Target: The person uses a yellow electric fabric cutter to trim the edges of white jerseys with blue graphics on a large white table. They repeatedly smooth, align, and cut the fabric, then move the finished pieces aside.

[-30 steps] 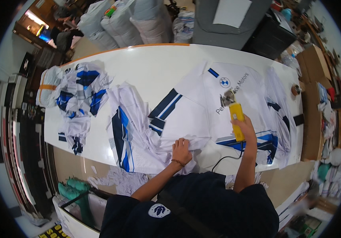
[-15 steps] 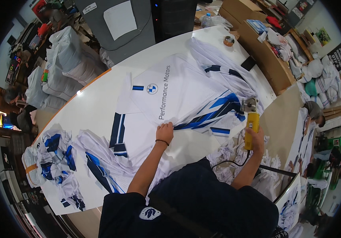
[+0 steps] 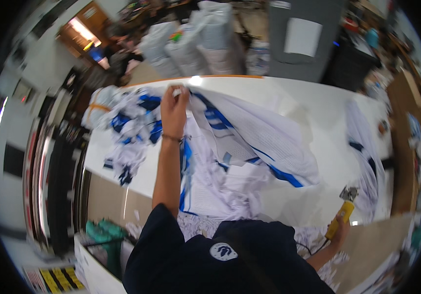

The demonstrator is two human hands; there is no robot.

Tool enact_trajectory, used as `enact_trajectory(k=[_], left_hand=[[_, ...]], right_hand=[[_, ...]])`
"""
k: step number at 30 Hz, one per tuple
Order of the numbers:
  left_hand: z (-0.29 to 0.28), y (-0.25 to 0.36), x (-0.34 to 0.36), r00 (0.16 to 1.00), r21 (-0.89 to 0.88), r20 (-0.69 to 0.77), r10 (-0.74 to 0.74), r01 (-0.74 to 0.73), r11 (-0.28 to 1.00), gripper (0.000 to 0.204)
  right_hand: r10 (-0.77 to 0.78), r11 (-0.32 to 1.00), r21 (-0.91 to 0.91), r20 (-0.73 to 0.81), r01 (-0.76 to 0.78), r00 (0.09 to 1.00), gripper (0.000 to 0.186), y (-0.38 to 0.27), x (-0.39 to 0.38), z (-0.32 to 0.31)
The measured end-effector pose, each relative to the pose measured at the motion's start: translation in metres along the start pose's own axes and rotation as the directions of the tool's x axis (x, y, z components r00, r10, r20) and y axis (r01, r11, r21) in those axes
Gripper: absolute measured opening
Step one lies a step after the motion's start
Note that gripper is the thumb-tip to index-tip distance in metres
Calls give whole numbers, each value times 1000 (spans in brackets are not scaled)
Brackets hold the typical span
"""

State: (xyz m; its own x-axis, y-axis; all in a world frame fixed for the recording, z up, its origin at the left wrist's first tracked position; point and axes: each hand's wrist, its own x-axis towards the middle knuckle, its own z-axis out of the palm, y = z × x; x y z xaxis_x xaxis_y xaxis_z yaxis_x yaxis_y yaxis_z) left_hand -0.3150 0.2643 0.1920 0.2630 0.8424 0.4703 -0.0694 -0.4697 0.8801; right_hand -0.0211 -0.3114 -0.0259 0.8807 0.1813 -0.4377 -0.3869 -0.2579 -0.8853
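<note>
Raised over the far left part of the table, my left hand is closed on the edge of a white fabric panel with blue and navy stripes. The panel hangs from the fingers and stretches to the right, partly blurred. Beneath it more white and blue fabric pieces lie in front of me. At the table's right front edge my right hand grips a yellow handheld electric fabric cutter. Its metal head points away from me, and a dark cord runs from its lower end.
The white table spreads before me. Crumpled white and blue fabric is heaped on its left, another fabric piece lies on its right. Scraps hang below the front edge. Large white sacks and a grey cabinet stand behind.
My left hand has lifted the striped panel and carried it to the far left. The cutter in my right hand is away from the fabric it was beside. My view has turned left.
</note>
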Motion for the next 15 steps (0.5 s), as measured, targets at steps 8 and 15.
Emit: enact_trajectory(k=[8,15], left_hand=[[-257,10,166,831,763,-462,309,196,616,32],[-389,11,223,813,806,-543,210,434,403,44]], right_hand=[[38,991,-137,285,2,958,34,-11,41,86],[65,980,-198,356,7,932,33,-12,69,122]])
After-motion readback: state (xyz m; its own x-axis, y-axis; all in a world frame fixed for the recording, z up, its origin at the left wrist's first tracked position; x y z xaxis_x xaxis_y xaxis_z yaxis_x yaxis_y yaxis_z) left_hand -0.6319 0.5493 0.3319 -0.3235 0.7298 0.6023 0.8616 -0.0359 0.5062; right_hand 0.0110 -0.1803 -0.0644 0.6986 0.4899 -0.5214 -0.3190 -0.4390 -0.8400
